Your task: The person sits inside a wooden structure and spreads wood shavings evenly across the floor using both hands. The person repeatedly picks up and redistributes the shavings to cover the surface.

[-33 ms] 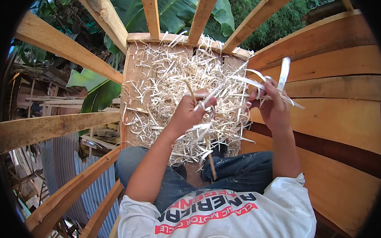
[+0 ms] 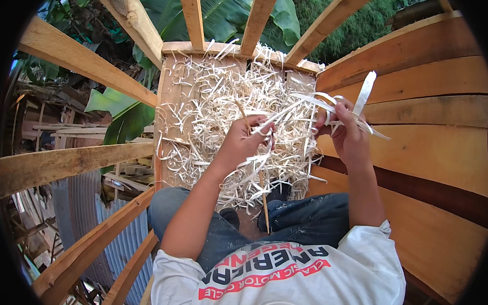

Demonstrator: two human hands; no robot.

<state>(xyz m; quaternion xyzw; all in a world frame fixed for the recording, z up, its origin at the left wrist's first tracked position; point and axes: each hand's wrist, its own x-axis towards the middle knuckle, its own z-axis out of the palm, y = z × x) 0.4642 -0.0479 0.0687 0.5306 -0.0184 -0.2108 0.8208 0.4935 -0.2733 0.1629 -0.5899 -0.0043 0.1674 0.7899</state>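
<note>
My left hand [image 2: 240, 141] is closed around a thin wooden stick [image 2: 265, 212]. The stick's upper tip pokes out past my fingers and its lower end hangs down over my legs. White curled shavings cling around the same hand. To the right, my right hand [image 2: 346, 131] pinches several long pale wood strips [image 2: 365, 92]; one broad strip sticks upward, and others stretch across toward my left hand. Whether they join the stick is not clear. Below both hands lies a thick layer of wood shavings [image 2: 216, 113].
Bare wooden boards [image 2: 173, 139] show at the left of the shavings. Slatted rails [image 2: 75, 165] stand left and ahead, and a plank wall [image 2: 414, 111] rises on the right. My jeans-clad legs [image 2: 310, 212] are folded in front. Large green leaves [image 2: 223, 19] grow beyond the rails.
The stick's lower end has swung slightly left, and my left hand has shifted a little with it. My right hand has turned slightly, still gripping the strips.
</note>
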